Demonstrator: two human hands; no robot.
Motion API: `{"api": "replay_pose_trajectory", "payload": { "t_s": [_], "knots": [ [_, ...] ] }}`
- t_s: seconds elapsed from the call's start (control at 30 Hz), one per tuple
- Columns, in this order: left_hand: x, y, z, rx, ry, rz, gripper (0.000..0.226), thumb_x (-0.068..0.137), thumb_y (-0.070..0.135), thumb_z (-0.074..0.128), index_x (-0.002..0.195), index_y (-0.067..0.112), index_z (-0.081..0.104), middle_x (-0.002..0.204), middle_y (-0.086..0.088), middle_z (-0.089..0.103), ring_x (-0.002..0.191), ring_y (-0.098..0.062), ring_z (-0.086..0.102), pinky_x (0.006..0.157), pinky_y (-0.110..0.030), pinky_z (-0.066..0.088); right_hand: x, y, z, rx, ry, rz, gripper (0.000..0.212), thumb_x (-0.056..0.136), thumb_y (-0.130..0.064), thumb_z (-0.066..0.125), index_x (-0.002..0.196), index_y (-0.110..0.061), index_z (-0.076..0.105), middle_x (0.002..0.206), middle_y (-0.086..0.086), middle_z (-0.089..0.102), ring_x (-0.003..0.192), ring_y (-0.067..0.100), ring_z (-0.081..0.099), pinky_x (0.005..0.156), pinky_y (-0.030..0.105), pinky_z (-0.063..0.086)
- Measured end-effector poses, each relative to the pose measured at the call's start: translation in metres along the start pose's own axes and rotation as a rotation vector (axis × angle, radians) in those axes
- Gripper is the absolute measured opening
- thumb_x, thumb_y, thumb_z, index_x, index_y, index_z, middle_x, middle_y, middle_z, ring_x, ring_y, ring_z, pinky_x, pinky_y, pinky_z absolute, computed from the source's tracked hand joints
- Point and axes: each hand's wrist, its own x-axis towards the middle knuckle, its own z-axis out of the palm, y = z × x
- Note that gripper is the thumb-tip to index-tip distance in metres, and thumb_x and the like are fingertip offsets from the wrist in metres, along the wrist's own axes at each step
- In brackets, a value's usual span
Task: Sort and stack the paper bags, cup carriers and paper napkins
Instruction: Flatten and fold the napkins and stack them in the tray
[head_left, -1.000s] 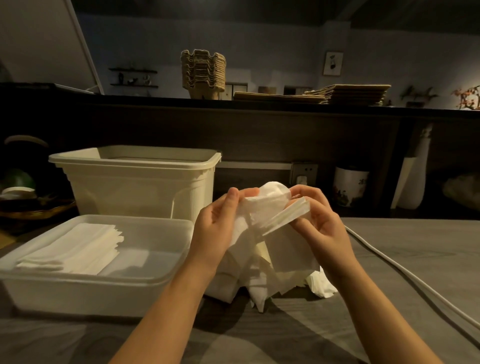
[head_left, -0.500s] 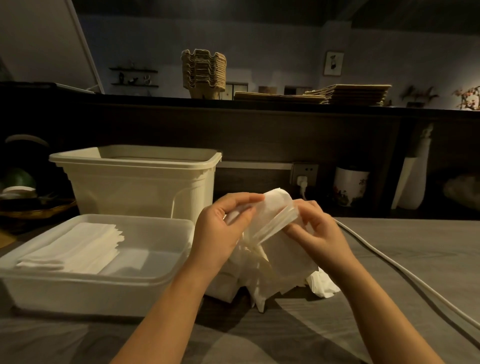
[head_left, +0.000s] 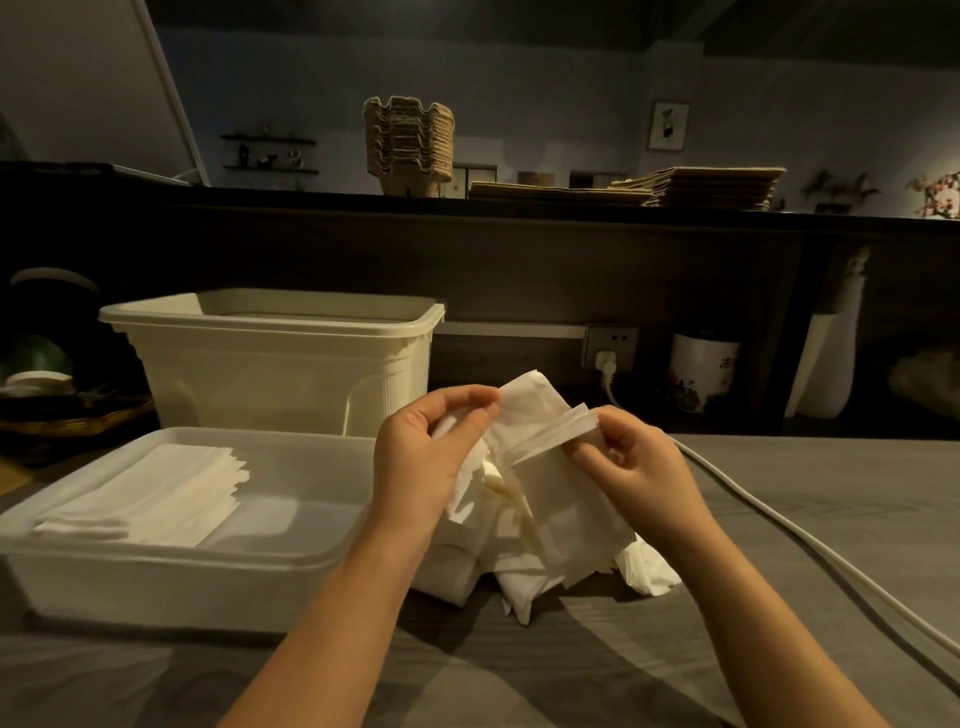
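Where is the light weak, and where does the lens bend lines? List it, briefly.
Head view: dim, warm light; the white napkins are brightest; soft arm shadows fall on the table; the wide-angle lens slightly bows the top line of the counter; no glare.

bare forearms, left hand, right hand

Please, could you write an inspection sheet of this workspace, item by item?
Surface: grey table, dimly lit.
Job's things: loose heap of paper on the table, right of tray; folded stack in the tray; carriers and bags stacked on ledge.
Clutter: tub behind tray.
Grips: left hand and right hand each pinch napkins above the heap.
Cables: white cable from socket crosses the table's right side.
Surroundings: jar, vase under ledge.
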Motion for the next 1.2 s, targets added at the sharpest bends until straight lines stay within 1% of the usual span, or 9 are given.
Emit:
{"api": "replay_pose_trajectory", "payload": {
  "t_s": [0.13,0.27,0.33,0.43,0.6,0.73,0.9,1.1,1.2],
  "knots": [
    [0.001,0.001,-0.003,0.015,0.028,0.0,0.014,0.082,0.019,0.069,0.079,0.033,0.069,0.078,0.026,0.068,0.085,0.004,0.062,0.086,-0.026,0.051,0.001,-0.003,-0.007,0.283,0.135,0.172,0.024,0.093,-0.011,0.049,0.076,-0.023,0.061,0.099,-0.015,0.053,0.085,0.005,0.051,0.067,0.023,0.045],
    [0.0,-0.001,-0.002,0.152,-0.02,0.115,0.017,0.083,0.018,0.068,0.082,0.035,0.065,0.079,0.038,0.063,0.083,0.019,0.056,0.077,-0.004,0.047,0.002,-0.005,-0.014,0.553,0.129,0.299,0.013,0.087,-0.014,0.052,0.08,-0.014,0.063,0.081,0.004,0.061,0.081,0.021,0.057,0.081,0.051,0.05],
    [0.0,-0.003,-0.003,0.218,-0.046,0.179,0.021,0.084,0.016,0.067,0.083,0.037,0.064,0.08,0.032,0.064,0.082,0.017,0.057,0.069,-0.003,0.046,0.0,-0.005,-0.014,0.62,0.034,0.279,0.016,0.089,-0.012,0.051,0.079,-0.014,0.063,0.074,0.001,0.065,0.074,0.018,0.062,0.072,0.04,0.054],
    [-0.001,-0.003,-0.003,0.219,-0.134,0.199,0.025,0.082,0.01,0.067,0.085,0.035,0.065,0.084,0.026,0.065,0.089,0.011,0.058,0.074,-0.007,0.048,-0.004,-0.006,-0.01,0.533,-0.149,0.201,0.01,0.081,-0.023,0.057,0.085,-0.02,0.066,0.077,-0.008,0.069,0.074,0.008,0.066,0.067,0.023,0.054],
    [-0.004,-0.002,0.002,0.211,-0.193,0.177,0.031,0.078,0.007,0.072,0.083,0.037,0.065,0.089,0.023,0.065,0.093,0.007,0.059,0.072,-0.008,0.049,-0.001,0.001,0.001,0.358,-0.07,0.158,0.009,0.087,-0.023,0.057,0.091,-0.028,0.064,0.102,-0.012,0.061,0.095,0.009,0.06,0.072,0.022,0.052],
    [-0.004,-0.001,0.002,0.171,-0.241,0.141,0.03,0.078,0.005,0.071,0.085,0.034,0.065,0.091,0.021,0.065,0.094,0.002,0.06,0.073,-0.009,0.05,0.0,0.001,0.001,0.426,-0.074,0.11,0.023,0.072,-0.038,0.058,0.091,-0.029,0.067,0.119,-0.02,0.053,0.105,0.003,0.054,0.082,0.024,0.049],
    [-0.007,0.004,0.003,0.139,-0.304,0.141,0.027,0.082,0.006,0.066,0.087,0.032,0.063,0.083,0.03,0.065,0.091,0.011,0.058,0.071,-0.007,0.049,-0.003,0.001,0.0,0.446,-0.086,0.086,0.013,0.078,-0.031,0.057,0.088,-0.029,0.065,0.082,-0.012,0.07,0.08,0.005,0.066,0.069,0.021,0.055],
    [-0.006,0.003,0.003,0.104,-0.286,0.143,0.022,0.088,0.011,0.06,0.094,0.032,0.063,0.094,0.025,0.064,0.094,0.008,0.057,0.074,-0.01,0.05,0.0,0.003,0.002,0.479,-0.011,0.141,0.032,0.088,-0.017,0.059,0.11,-0.039,0.052,0.098,-0.006,0.065,0.088,0.013,0.066,0.071,0.029,0.057],
    [-0.006,0.003,0.003,0.132,-0.279,0.154,0.022,0.087,0.014,0.06,0.095,0.035,0.061,0.093,0.032,0.062,0.094,0.013,0.055,0.076,-0.008,0.049,0.001,0.007,0.003,0.446,-0.036,0.238,0.03,0.086,-0.023,0.062,0.114,-0.029,0.053,0.098,-0.007,0.067,0.086,0.01,0.067,0.07,0.024,0.054]
  ]
}}
